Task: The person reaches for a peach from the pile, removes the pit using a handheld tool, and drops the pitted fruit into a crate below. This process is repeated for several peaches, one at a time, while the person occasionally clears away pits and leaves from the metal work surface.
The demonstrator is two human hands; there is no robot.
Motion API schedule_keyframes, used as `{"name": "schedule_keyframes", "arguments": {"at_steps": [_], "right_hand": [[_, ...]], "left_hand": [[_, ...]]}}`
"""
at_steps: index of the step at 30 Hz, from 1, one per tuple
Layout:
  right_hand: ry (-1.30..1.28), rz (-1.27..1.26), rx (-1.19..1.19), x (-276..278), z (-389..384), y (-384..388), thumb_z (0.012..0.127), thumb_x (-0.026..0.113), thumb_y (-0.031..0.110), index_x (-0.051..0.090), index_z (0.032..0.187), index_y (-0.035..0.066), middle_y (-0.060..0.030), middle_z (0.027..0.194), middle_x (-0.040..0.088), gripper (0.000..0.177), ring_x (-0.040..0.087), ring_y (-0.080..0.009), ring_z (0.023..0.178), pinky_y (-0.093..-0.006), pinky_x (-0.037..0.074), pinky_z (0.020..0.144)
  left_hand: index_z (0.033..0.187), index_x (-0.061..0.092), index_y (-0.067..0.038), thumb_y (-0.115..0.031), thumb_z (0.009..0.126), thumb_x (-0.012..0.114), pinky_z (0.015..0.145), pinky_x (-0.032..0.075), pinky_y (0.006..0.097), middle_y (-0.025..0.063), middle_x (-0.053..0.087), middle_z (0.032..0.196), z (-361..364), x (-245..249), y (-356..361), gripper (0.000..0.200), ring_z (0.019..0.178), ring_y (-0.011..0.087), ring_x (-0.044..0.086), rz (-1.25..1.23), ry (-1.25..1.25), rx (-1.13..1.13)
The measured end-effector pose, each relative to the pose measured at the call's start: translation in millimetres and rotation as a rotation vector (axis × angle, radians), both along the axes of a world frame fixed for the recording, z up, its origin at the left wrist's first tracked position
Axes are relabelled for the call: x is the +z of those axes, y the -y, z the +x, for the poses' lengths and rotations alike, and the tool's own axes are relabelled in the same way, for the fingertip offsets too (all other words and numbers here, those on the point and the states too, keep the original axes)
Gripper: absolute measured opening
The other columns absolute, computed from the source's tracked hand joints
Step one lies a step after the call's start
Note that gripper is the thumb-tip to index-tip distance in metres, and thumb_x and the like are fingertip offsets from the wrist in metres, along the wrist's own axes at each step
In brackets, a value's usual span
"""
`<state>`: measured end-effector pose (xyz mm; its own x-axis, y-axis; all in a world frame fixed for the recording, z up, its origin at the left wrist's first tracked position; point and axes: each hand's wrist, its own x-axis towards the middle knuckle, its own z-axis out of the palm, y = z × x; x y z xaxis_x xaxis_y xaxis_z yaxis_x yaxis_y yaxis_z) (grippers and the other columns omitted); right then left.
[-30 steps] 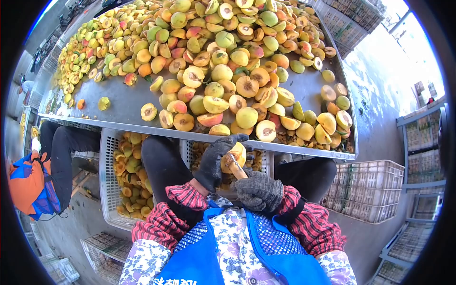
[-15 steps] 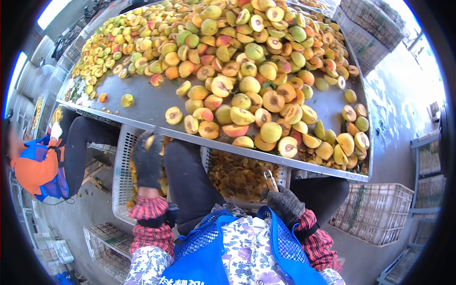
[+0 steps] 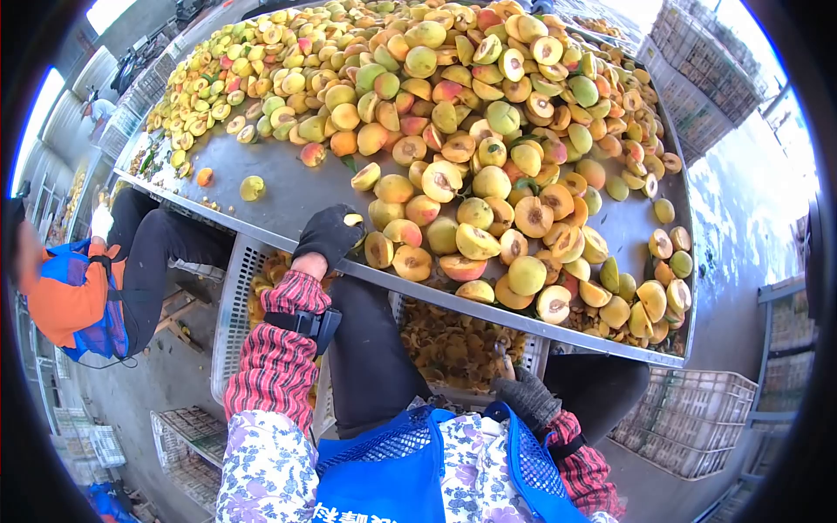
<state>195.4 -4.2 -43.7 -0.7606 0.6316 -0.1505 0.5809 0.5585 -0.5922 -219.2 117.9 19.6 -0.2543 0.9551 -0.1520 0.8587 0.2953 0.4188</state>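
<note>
My left hand point(image 3: 328, 235), in a dark glove, is over the near edge of the metal table. Its fingers are closed on a small yellow peach half point(image 3: 352, 220), mostly covered by the glove. Just right of it lie halved peaches point(image 3: 411, 261), some with brown hollows facing up. My right hand point(image 3: 526, 394), in a dark grey glove, is low near my lap. It grips a pitting tool point(image 3: 503, 359) with a light handle and a metal tip pointing up. Below the table edge, a crate point(image 3: 453, 349) holds brownish peach scraps.
A large peach heap point(image 3: 488, 113) covers much of the metal table point(image 3: 288, 192). A white crate with peach pieces point(image 3: 228, 314) stands at my left knee. Another crate point(image 3: 689, 423) is on the floor at right. A co-worker point(image 3: 74, 296) sits at left.
My left hand has moved up and right, from over the left crate to the table edge. My right hand stays low with the tool. The view has shifted slightly.
</note>
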Motion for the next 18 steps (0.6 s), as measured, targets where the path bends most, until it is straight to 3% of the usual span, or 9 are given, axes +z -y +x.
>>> {"name": "schedule_keyframes", "arguments": {"at_steps": [3, 6, 7, 9, 11, 12, 13, 18], "right_hand": [[-0.120, -0.891, -0.737, 63.2, -26.9, -11.1, 0.076, 0.062, 0.009, 0.054, 0.096, 0.004, -0.0036, 0.074, 0.054, 0.022, 0.053, -0.0152, 0.064, -0.0293, 0.046, 0.060], [-0.329, -0.914, -0.635, 87.8, -30.6, -17.7, 0.078, 0.060, 0.009, 0.051, 0.099, 0.004, -0.0015, 0.072, 0.051, 0.023, 0.049, -0.0085, 0.064, -0.0247, 0.044, 0.056], [-0.348, -0.871, -0.590, 92.4, -34.0, -19.8, 0.078, 0.060, 0.009, 0.051, 0.099, 0.004, -0.0015, 0.072, 0.052, 0.023, 0.049, -0.0086, 0.064, -0.0251, 0.043, 0.056], [-0.386, -0.784, -0.508, 99.8, -42.9, -19.9, 0.078, 0.062, 0.010, 0.050, 0.099, 0.004, -0.0014, 0.072, 0.052, 0.025, 0.050, -0.0088, 0.064, -0.0259, 0.043, 0.054], [-0.326, -0.564, -0.425, 109.9, -53.0, -18.8, 0.077, 0.062, 0.016, 0.049, 0.096, 0.004, -0.0083, 0.075, 0.054, 0.026, 0.055, -0.0196, 0.067, -0.0328, 0.044, 0.058], [-0.308, -0.513, -0.423, 125.0, -58.8, -17.6, 0.076, 0.063, 0.018, 0.049, 0.095, 0.004, -0.0123, 0.077, 0.055, 0.028, 0.056, -0.0255, 0.069, -0.0358, 0.045, 0.060], [-0.288, -0.462, -0.421, 134.1, -61.9, -16.6, 0.076, 0.064, 0.020, 0.048, 0.095, 0.004, -0.0164, 0.079, 0.057, 0.030, 0.058, -0.0314, 0.072, -0.0388, 0.045, 0.062], [-0.264, -0.524, -0.521, 133.8, -57.2, -12.0, 0.082, 0.056, 0.026, 0.046, 0.105, 0.004, -0.0201, 0.088, 0.059, 0.033, 0.059, -0.0367, 0.085, -0.0419, 0.046, 0.069]], "left_hand": [[0.101, 0.059, 0.001, -0.021, 0.076, 0.060, 0.072, 0.049, 0.0325, 0.0105, 0.062, 0.094, -3.0, -19.0, 8.2, 0.033, 0.083, 0.0213, 0.061, 0.343, 0.624, 0.097], [0.103, 0.057, 0.004, -0.014, 0.079, 0.057, 0.071, 0.050, 0.0294, 0.0109, 0.061, 0.096, 35.4, 23.5, 30.1, 0.030, 0.084, 0.0184, 0.060, 0.291, 1.448, 0.157], [0.113, 0.048, 0.008, -0.014, 0.081, 0.053, 0.077, 0.051, 0.0335, 0.0149, 0.058, 0.098, 50.0, 25.7, 37.3, 0.039, 0.084, 0.0238, 0.060, 0.230, 1.708, 0.081], [0.115, 0.046, 0.008, -0.017, 0.084, 0.047, 0.084, 0.048, 0.0401, 0.0195, 0.056, 0.105, 91.5, 35.7, 56.5, 0.040, 0.093, 0.0302, 0.057, 0.119, 2.054, 0.212], [0.115, 0.046, 0.008, -0.020, 0.086, 0.043, 0.088, 0.045, 0.0448, 0.0235, 0.053, 0.111, 139.2, 58.3, 70.9, 0.040, 0.101, 0.0356, 0.054, 0.162, 2.057, 0.348], [0.114, 0.046, 0.008, -0.022, 0.088, 0.043, 0.089, 0.044, 0.0484, 0.0245, 0.052, 0.111, 145.9, 49.7, 72.3, 0.040, 0.102, 0.0362, 0.053, 0.061, 2.178, 0.224], [0.114, 0.047, 0.008, -0.024, 0.090, 0.041, 0.087, 0.046, 0.0464, 0.0243, 0.052, 0.111, 156.6, 45.8, 75.0, 0.040, 0.101, 0.0349, 0.054, -0.013, 2.229, 0.253], [0.112, 0.049, 0.005, -0.031, 0.093, 0.039, 0.081, 0.048, 0.0388, 0.0175, 0.058, 0.102, 198.8, 34.1, 84.3, 0.042, 0.094, 0.0286, 0.058, 0.015, 2.120, 0.263]]}}
